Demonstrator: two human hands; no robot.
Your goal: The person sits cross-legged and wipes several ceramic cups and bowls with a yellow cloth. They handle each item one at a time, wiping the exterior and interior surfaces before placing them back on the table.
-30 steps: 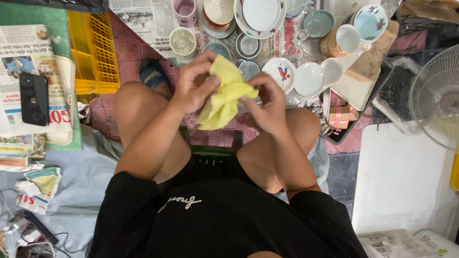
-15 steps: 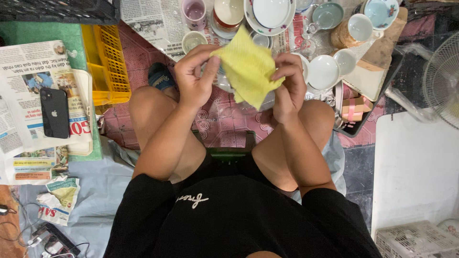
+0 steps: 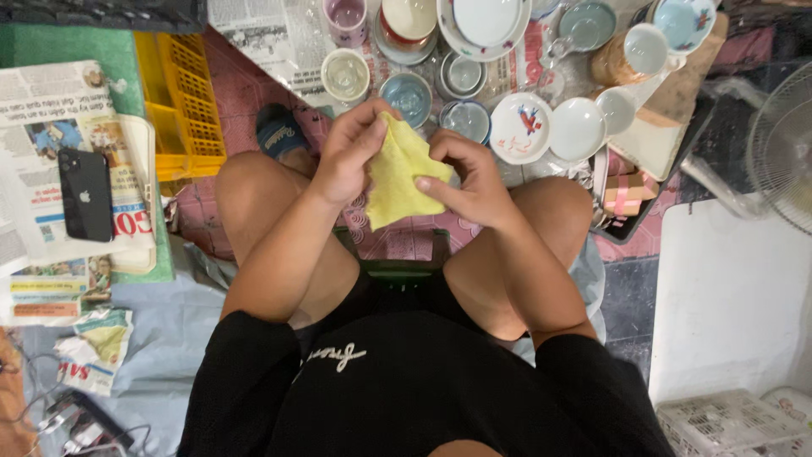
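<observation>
A yellow cloth (image 3: 397, 178) hangs bunched between both hands, above my knees. My left hand (image 3: 351, 152) pinches its top left edge with fingers curled. My right hand (image 3: 469, 178) grips the cloth's right side, thumb lying across the fabric. Just beyond the hands, on the floor, stand several cups and bowls: a pale cup (image 3: 345, 74), a blue bowl (image 3: 406, 93), a small grey bowl (image 3: 465, 118) and a white saucer with a red pattern (image 3: 520, 127).
A yellow plastic crate (image 3: 178, 101) lies at the left beside newspapers (image 3: 51, 127) with a black phone (image 3: 85, 193) on them. A fan (image 3: 782, 144) and a white board (image 3: 727, 296) are at the right. More dishes (image 3: 482, 21) crowd the top.
The cloth, held spread wide half a second ago, is now gathered into a narrower bunch, and both hands have come lower and closer together.
</observation>
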